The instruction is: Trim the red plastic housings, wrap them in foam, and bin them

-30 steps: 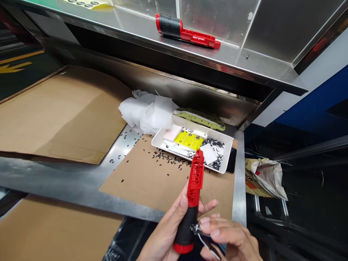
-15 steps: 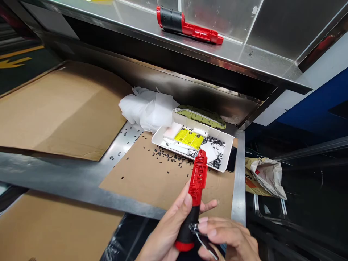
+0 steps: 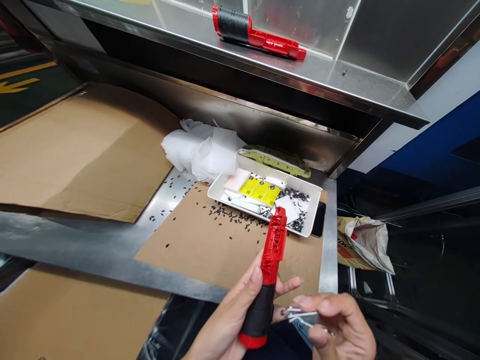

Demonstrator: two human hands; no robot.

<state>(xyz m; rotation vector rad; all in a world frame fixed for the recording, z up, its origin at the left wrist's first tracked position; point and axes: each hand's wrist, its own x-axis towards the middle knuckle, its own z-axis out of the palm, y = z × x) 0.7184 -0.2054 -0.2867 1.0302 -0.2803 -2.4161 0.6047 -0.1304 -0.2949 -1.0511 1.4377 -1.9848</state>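
My left hand (image 3: 240, 305) is wrapped around the black grip of a red and black plastic housing (image 3: 275, 247), its open red end pointing up and away. Ribs and slots show inside that red part. To the right, my right hand (image 3: 341, 320) pinches a small silvery metal tool (image 3: 302, 316) that looks like a nail clipper, apart from the housing. Beyond the housing's tip lies a white tray (image 3: 315, 212) holding small black bits, white pieces and a yellow printed label sheet (image 3: 260, 190).
Black bits (image 3: 232, 215) litter the cardboard sheet (image 3: 202, 245) and metal bench. White foam sheets (image 3: 202, 150) and a green pouch (image 3: 275, 160) sit behind the tray, a phone (image 3: 319, 220) at its right. Another housing (image 3: 258, 37) lies on the shelf. A large carton (image 3: 82, 150) stands left.
My right hand has moved right, taking the small metal tool away from the housing's black grip. The left hand and the housing have stayed nearly in place.
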